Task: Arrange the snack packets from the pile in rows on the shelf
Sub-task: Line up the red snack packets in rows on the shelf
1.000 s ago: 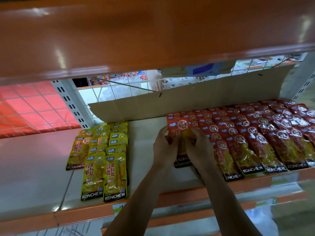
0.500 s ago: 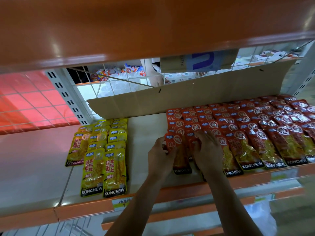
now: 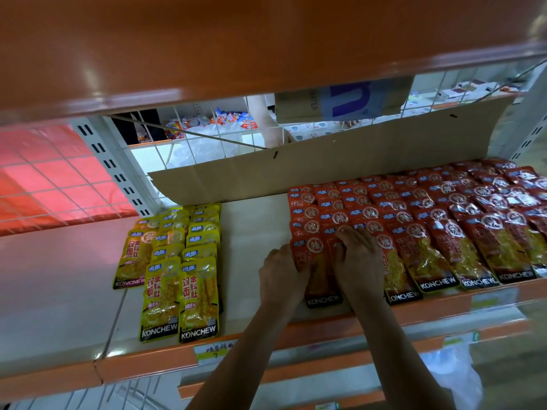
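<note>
Red KONCHEW snack packets [image 3: 414, 220] lie in overlapping rows across the right half of the white shelf [image 3: 254, 220]. Yellow KONCHEW packets [image 3: 180, 261] lie in three overlapping rows at the left. My left hand [image 3: 281, 276] touches the left edge of the front packet [image 3: 321, 291] of the leftmost red row, fingers curled at its side. My right hand [image 3: 359, 261] lies flat with straight fingers on the second red row, pressing the packets down.
A brown cardboard sheet [image 3: 325, 164] stands along the back of the shelf. An orange shelf [image 3: 236, 48] hangs close overhead. An orange front rail [image 3: 148, 365] with a price label edges the shelf. Behind the wire mesh, another person holds a box.
Both hands slid from further back in the leftmost red rows toward the front edge; my right hand flattened onto the second row while the left settled beside the front packet.
</note>
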The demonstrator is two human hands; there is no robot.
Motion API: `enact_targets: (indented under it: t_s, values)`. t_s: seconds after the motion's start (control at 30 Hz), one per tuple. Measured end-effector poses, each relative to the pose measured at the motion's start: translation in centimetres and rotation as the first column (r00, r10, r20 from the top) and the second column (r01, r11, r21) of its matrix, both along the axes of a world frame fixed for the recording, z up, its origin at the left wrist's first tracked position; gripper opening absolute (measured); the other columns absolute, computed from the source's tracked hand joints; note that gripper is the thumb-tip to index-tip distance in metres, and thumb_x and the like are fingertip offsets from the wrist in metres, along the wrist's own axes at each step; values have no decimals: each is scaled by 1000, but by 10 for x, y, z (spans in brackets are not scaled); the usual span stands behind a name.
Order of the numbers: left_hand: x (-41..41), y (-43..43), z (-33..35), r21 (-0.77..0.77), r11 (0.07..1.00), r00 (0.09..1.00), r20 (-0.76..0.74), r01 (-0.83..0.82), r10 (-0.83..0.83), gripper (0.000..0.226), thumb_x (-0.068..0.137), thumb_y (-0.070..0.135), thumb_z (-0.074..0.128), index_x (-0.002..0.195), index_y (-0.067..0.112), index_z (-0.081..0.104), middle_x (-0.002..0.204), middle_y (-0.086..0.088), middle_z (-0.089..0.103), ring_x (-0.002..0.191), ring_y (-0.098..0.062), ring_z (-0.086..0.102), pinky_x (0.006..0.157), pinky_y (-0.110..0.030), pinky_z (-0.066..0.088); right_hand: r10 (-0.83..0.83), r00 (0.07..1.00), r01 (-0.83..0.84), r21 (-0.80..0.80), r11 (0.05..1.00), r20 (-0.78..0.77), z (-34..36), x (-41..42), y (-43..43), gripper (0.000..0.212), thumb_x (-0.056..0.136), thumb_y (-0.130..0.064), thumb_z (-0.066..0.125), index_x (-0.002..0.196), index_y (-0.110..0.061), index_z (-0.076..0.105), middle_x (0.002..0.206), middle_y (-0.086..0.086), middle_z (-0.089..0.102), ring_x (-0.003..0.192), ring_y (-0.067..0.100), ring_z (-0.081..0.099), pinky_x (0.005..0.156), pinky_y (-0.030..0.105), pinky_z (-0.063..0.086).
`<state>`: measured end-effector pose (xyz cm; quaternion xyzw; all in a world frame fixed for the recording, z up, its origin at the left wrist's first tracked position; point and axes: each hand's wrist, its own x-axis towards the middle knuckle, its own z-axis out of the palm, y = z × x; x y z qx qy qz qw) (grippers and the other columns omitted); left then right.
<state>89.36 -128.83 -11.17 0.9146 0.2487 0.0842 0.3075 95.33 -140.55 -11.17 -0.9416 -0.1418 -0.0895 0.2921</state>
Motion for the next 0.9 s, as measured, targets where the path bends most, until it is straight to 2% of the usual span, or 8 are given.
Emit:
enact_targets:
  t_s: [0.23,0.37,0.5,0.67,0.73,0.83,0.9]
  values:
    - [1,8,3,20,1000,1000,10,22,-23,33,94,45,52,106,16,62,97,-3,65,85,-18,63,67,-24,43,1,1000,-1,-28,1000,14,8,-4,4,34,95,-10,48,128,-7,58,136,10,55,137,27,38,116,45,25]
    - [-1,20,13,51,999,994,111,-2,-4,37,94,36,56,125,17,59,109,-3,64,92,-17,65,79,-27,47,91,996,-90,-10,996,27,14,-11,22,35,96,-13,48,130,-8,56,137,10,53,137,25,37,114,41,29]
    - [-12,40,26,139,990,979,204,-14,-15,39,91,26,60,129,15,58,115,-8,62,101,-23,62,85,-33,48,205,978,-207,37,978,41,18,-26,52,31,95,-11,50,123,-5,60,129,11,57,129,26,45,106,39,38]
    - [-38,81,33,244,966,978,206,-89,38,40,94,26,55,133,17,53,122,-7,58,114,-27,52,89,-35,44,330,942,-333,40,942,62,19,-49,102,35,94,-12,52,128,-7,59,136,11,55,133,26,42,112,35,30]
    - [-52,102,36,281,952,978,198,-119,64,39,93,25,55,131,16,53,118,-9,59,111,-29,52,86,-36,43,371,926,-376,69,924,76,21,-61,127,34,89,-7,56,122,-4,62,130,15,59,128,30,48,111,37,32]
    - [-75,136,39,270,944,970,198,-189,138,39,89,21,58,127,14,56,117,-11,60,111,-32,51,86,-40,43,416,903,-426,102,899,110,25,-81,168,29,80,1,63,108,0,68,111,20,67,110,38,59,97,41,44]
    - [-92,163,40,278,931,962,197,-239,188,37,89,23,58,125,15,58,118,-11,61,112,-32,52,88,-41,42,445,890,-454,91,886,101,26,-97,198,29,78,0,62,106,0,67,108,20,66,106,38,59,93,41,46]
